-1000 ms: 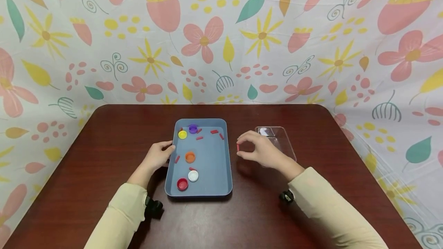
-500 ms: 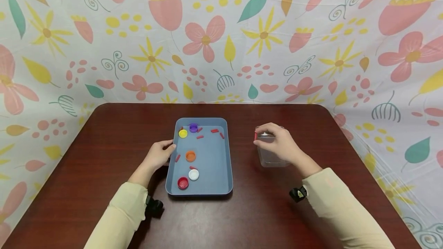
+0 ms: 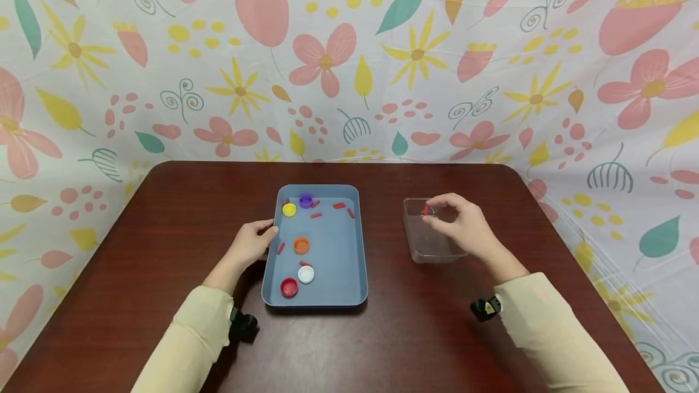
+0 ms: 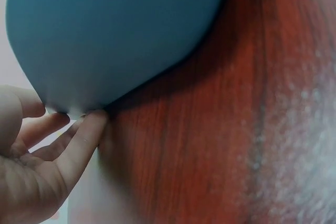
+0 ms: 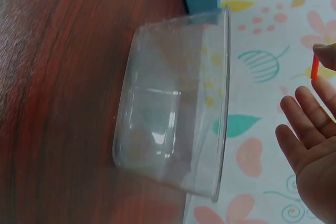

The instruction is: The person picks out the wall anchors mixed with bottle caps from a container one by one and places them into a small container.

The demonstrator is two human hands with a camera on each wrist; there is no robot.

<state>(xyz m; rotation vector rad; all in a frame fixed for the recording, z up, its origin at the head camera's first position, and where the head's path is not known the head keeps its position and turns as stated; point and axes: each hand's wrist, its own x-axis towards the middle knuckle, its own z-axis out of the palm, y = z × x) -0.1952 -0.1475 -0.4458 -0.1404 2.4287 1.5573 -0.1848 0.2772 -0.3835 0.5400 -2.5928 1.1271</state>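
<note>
Between thumb and index finger my right hand [image 3: 463, 221] pinches a small red stick [image 3: 426, 209], upright over a clear plastic box [image 3: 434, 258]. In the right wrist view the stick [image 5: 315, 68] shows above the open rim of the box [image 5: 173, 103], with the other fingers spread. My left hand [image 3: 250, 246] holds the left edge of the blue-grey tray [image 3: 333, 259]; the left wrist view shows its fingers [image 4: 86, 137] against the tray's outer wall [image 4: 115, 35].
In the tray lie several more red sticks [image 3: 339, 205] and round caps: purple [image 3: 306, 201], yellow [image 3: 289, 210], orange [image 3: 301, 245], white [image 3: 306, 275] and red [image 3: 289, 287]. A flowered cloth [image 3: 349, 77] hangs behind the brown table [image 3: 382, 344].
My right hand has carried the red stick rightward from beside the tray to above the clear box. The left hand stays at the tray's edge.
</note>
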